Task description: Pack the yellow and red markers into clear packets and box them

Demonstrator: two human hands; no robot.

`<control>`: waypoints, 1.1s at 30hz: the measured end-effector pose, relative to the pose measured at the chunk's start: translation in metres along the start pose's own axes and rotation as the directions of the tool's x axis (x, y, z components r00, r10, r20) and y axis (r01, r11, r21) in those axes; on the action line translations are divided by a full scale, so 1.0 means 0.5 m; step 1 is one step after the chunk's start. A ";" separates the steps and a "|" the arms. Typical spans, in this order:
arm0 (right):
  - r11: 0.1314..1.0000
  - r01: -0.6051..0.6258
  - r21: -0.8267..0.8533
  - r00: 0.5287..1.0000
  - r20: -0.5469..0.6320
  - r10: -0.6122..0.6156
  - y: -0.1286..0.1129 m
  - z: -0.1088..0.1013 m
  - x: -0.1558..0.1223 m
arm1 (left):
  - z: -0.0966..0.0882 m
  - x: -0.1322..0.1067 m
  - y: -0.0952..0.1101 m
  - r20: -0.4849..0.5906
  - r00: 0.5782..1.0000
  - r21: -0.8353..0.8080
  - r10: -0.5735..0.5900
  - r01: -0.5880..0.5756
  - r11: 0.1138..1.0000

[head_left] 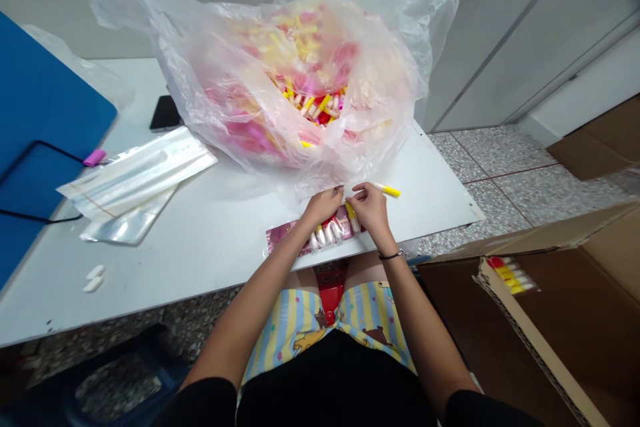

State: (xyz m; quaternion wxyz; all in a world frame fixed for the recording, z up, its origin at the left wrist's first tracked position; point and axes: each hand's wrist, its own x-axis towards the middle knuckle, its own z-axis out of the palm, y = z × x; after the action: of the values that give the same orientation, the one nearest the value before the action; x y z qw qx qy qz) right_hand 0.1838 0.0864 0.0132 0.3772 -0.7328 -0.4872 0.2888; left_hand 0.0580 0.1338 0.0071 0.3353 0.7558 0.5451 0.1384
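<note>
Your right hand (pixel 370 208) is the nearer to the slim yellow-and-white plastic tube (pixel 387 189), its fingers (pixel 357 195) pinched together on it, the tube's long axis lying sideways and pointing off to your right. Your left hand (pixel 323 205) rests on the pink-printed clear plastic sleeve of tubes (pixel 283 237) on the white bench (pixel 215 240), its fingers (pixel 336 193) together at the sleeve's edge, though you cannot tell whether they grip it.

Ahead: the plastic bag (pixel 280 80) bulges just beyond our left hand (pixel 323 205) and right hand (pixel 367 207), blocking forward reach.
Left: white tabletop (pixel 200 253) gives us room up to the flat plastic pouches (pixel 137 180).
Right: a tabletop strip is passable; the cardboard box (pixel 525 307) stands beside our right forearm (pixel 415 320).
</note>
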 end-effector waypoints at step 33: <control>0.955 0.221 0.196 0.936 0.233 -0.264 0.031 -0.041 -0.049 | -0.003 -0.003 -0.005 0.032 0.998 -0.063 -0.058 0.060 0.996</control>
State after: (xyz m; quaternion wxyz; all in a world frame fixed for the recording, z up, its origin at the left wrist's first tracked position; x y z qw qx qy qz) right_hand 0.1987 0.0544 0.0130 0.4038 -0.5892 -0.5930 0.3717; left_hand 0.0547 0.1334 0.0067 0.3714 0.7302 0.5576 0.1344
